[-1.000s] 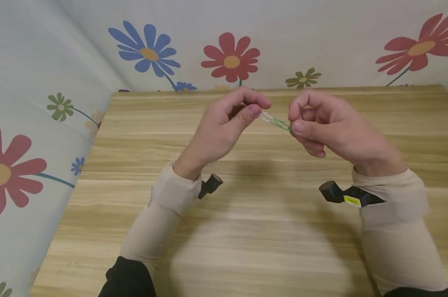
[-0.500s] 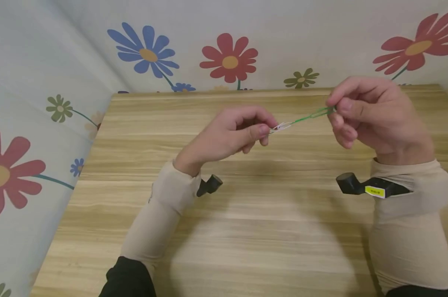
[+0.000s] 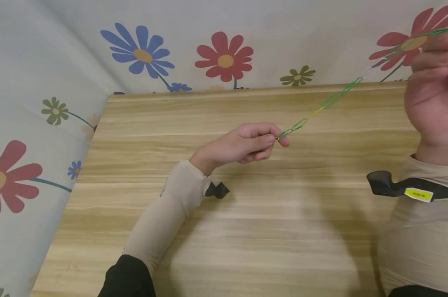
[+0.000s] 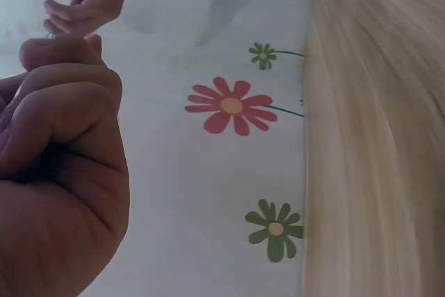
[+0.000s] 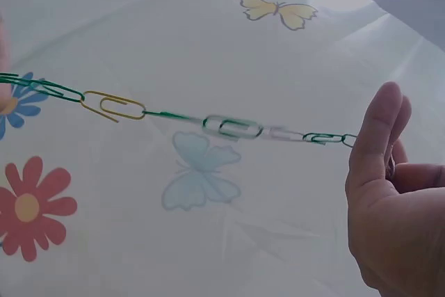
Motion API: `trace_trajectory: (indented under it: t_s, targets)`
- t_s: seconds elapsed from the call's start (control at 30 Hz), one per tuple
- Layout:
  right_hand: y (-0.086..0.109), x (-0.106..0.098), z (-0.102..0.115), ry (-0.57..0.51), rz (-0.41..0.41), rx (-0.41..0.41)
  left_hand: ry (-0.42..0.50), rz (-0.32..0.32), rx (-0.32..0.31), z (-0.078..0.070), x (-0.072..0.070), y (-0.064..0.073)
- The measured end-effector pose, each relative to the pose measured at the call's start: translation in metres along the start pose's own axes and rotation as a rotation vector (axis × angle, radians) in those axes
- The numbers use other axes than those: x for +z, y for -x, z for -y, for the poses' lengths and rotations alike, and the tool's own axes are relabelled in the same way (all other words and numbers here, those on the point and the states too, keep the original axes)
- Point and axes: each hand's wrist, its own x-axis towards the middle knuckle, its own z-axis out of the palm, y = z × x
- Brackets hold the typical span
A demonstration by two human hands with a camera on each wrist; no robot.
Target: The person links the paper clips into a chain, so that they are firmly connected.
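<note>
A chain of linked paper clips, green, white and yellow, stretches taut and slanting between both hands above the table. My left hand pinches its lower end between thumb and forefinger; a bit of yellow shows at the fingertips. Up at the right edge of the head view, my right hand pinches the higher end, partly out of frame. The right wrist view shows a yellow paper clip between green ones, with the chain running into the right hand's fingers. In the left wrist view, curled fingers hide the grip.
Below the hands lies a wood-grain table. A pale flower-print cloth hangs behind it and along its left side. Each wrist carries a small black camera over a beige sleeve.
My right hand has moved up and to the right, drawing out a longer length of the paper clip chain. The left hand has shifted slightly down and right, with more links now visible between them.
</note>
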Motion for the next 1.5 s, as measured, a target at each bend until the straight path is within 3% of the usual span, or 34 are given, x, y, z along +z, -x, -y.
trace_trajectory:
  t_s: [0.17, 0.27, 0.43, 0.57, 0.77, 0.87, 1.03, 1.17, 1.27, 1.4, 1.5]
  targets:
    - [0.004, 0.009, 0.016, -0.002, -0.056, -0.115, 0.045, -0.026, -0.083, 0.004, -0.001, -0.001]
    - [0.007, 0.01, 0.021, 0.077, -0.089, -0.162, 0.088, -0.015, -0.107, 0.007, -0.004, 0.0]
    - [0.009, 0.007, 0.021, 0.377, -0.089, -0.228, 0.093, -0.003, -0.132, 0.009, -0.008, 0.0]
    - [0.008, 0.001, 0.024, 0.668, -0.119, -0.319, 0.043, -0.027, -0.167, 0.007, -0.013, 0.001]
    - [0.001, -0.006, 0.03, 0.906, -0.264, -0.483, -0.006, -0.041, -0.156, 0.001, -0.022, 0.006]
    - [0.0, -0.006, 0.027, 1.045, -0.294, -0.54, -0.044, -0.068, -0.15, -0.002, -0.025, 0.01]
    - [0.003, -0.001, 0.023, 1.3, -0.232, -0.47, -0.158, -0.211, -0.224, -0.007, -0.029, 0.011]
    - [0.001, 0.005, 0.013, 1.405, -0.248, -0.433, -0.282, -0.376, -0.294, -0.011, -0.031, 0.009]
    - [0.0, 0.006, -0.001, 1.425, -0.237, -0.379, -0.4, -0.482, -0.305, -0.014, -0.03, 0.01]
    - [-0.004, 0.004, -0.03, 1.49, -0.169, -0.244, -0.476, -0.572, -0.233, -0.018, -0.027, 0.013]
    - [-0.006, -0.003, -0.056, 1.594, -0.118, -0.093, -0.366, -0.576, -0.107, -0.019, -0.024, 0.013]
